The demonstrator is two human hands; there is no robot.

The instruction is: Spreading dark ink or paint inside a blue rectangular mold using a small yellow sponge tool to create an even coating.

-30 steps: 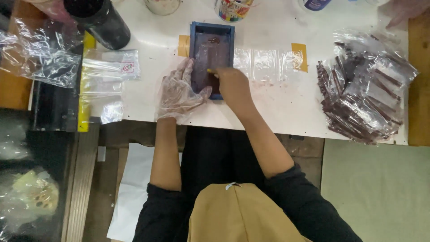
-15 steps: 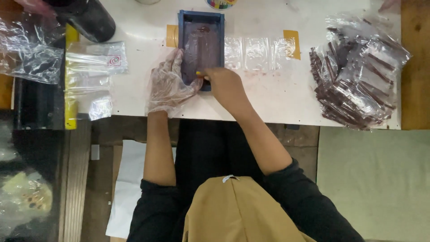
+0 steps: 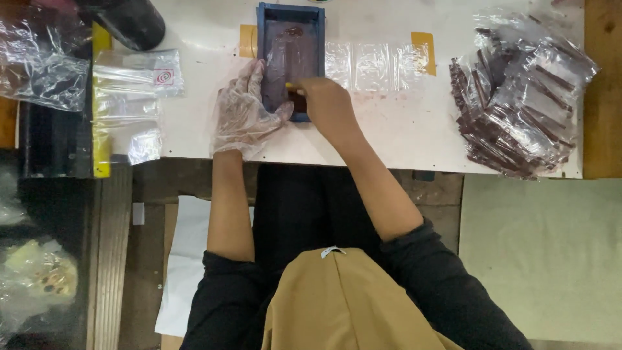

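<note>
I see a heap of filled clear packets point(image 3: 521, 97) at the right of the white surface point(image 3: 402, 139), flat empty bags point(image 3: 133, 97) at the left and a dark cylinder point(image 3: 129, 19) cut off at the top edge. The blue tray point(image 3: 289, 16) lies between both hands, holding a brown mass under plastic. My gloved left hand point(image 3: 243, 113) lies spread wide against the tray's left side. My right hand point(image 3: 327, 107) is closed on a small yellow-tipped tool point(image 3: 289, 85) over the tray's near end; its fingers hide most of it
</note>
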